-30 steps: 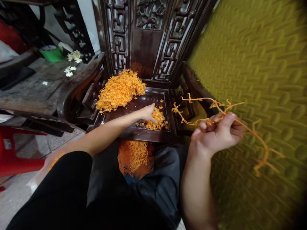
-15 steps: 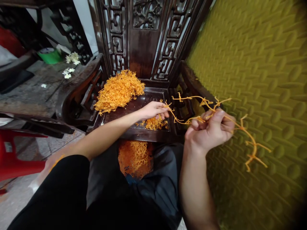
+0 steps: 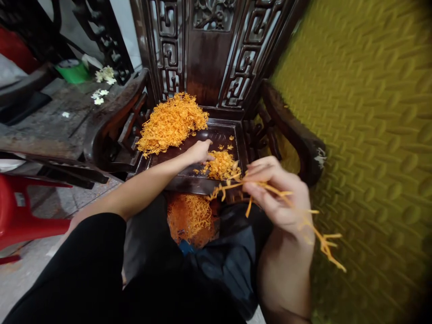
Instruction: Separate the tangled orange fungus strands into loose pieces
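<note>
My left hand (image 3: 200,152) reaches over the dark wooden seat, at the left edge of a small heap of short orange pieces (image 3: 222,165). Its index finger and thumb are apart, with nothing visible between them. My right hand (image 3: 281,193), nearer to me, pinches a thin, branching orange strand (image 3: 329,247) between thumb and fingers. One end of the strand sticks out left toward the small heap; the other hangs down to the right. A larger mound of tangled orange pieces (image 3: 173,123) lies at the back left of the seat.
Below the seat, between my legs, is a container with more orange strands (image 3: 194,216). Carved armrests (image 3: 293,135) flank the seat. A yellow textured surface (image 3: 367,135) rises on the right. At left are a wooden bench with green tape (image 3: 72,72), white flowers (image 3: 99,95) and a red stool (image 3: 30,216).
My left hand has let go of the strand's end and moved left to the small heap. My right hand has come lower and turned, bringing the strand toward the seat's front edge.
</note>
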Demonstrator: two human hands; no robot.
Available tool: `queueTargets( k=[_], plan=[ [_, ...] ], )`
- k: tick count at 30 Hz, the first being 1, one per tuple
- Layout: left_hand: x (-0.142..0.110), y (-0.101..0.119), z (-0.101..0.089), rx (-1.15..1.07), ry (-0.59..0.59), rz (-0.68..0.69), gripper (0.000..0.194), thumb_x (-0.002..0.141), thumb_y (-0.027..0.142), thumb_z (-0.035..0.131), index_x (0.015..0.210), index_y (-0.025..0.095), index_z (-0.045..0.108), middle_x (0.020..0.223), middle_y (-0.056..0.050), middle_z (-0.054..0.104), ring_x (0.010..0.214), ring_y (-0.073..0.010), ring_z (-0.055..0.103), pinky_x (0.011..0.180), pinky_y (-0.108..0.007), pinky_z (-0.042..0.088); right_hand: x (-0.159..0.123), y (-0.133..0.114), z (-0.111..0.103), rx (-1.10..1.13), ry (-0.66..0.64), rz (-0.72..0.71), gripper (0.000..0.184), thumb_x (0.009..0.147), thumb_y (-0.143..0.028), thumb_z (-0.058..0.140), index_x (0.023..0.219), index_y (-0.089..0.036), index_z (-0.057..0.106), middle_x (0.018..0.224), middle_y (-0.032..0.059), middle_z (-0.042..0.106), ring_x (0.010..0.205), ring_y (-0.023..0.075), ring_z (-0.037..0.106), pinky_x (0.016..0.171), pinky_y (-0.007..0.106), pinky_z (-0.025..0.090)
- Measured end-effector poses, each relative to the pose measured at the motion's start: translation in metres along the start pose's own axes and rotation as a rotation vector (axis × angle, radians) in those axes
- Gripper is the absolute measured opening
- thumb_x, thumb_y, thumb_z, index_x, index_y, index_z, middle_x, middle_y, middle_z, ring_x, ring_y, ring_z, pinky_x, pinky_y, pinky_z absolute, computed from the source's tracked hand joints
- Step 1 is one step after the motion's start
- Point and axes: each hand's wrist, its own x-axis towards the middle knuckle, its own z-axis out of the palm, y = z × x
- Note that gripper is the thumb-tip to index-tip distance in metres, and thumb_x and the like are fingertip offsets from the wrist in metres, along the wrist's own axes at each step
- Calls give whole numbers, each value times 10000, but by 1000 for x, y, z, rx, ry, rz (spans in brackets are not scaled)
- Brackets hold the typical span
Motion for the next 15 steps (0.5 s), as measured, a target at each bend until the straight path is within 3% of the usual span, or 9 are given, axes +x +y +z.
queueTargets(
  k=[1, 3, 6, 8, 12, 15],
  plan=[
    [0, -2, 0, 46, -22, -92, 678, 826, 272, 789, 1440, 84, 571, 744, -80, 775, 621, -177, 706, 750, -277, 568, -2, -2, 0, -11, -197, 34, 43, 891, -213, 724, 857, -202, 747, 848, 52, 683, 905, 195, 627, 816, 338, 517],
    [0, -8, 3, 108, -102, -274, 456, 837, 218, 764, 1255, 50, 688, 708, -122, 761, 644, -212, 734, 733, -289, 583, -7, -5, 9, -26, -471, 109, 82, 920, -168, 675, 917, -203, 749, 951, 67, 678, 941, 190, 615, 841, 333, 508],
    [1, -18, 14, 94, -222, -405, 265, 798, 102, 749, 1048, 14, 740, 637, -162, 730, 655, -285, 758, 688, -336, 612, -24, -3, 42, -163, -769, 249, 169, 913, -91, 617, 985, -188, 735, 1063, 85, 646, 941, 178, 617, 864, 320, 515],
    [2, -22, 23, 41, -261, -429, 249, 821, 86, 711, 1056, 4, 722, 666, -175, 739, 671, -294, 768, 672, -345, 626, -40, 5, 72, -362, -930, 366, 269, 873, -63, 615, 1096, -166, 725, 1138, 124, 653, 986, 218, 639, 910, 371, 525],
    [3, -17, 31, -120, -235, -330, 359, 916, 90, 608, 1274, 78, 621, 952, -149, 792, 774, -191, 787, 710, -259, 634, -69, 23, 113, -756, -1187, 699, 607, 820, -24, 595, 1411, -164, 611, 1248, 217, 676, 1239, 393, 594, 995, 579, 485],
    [0, -12, 26, -151, -202, -242, 436, 938, 74, 552, 1370, 137, 565, 1196, -141, 756, 884, -149, 784, 749, -223, 628, -75, 31, 113, -861, -1150, 803, 719, 846, -36, 565, 1546, -173, 479, 1284, 222, 681, 1253, 394, 598, 1020, 595, 469]
  ],
)
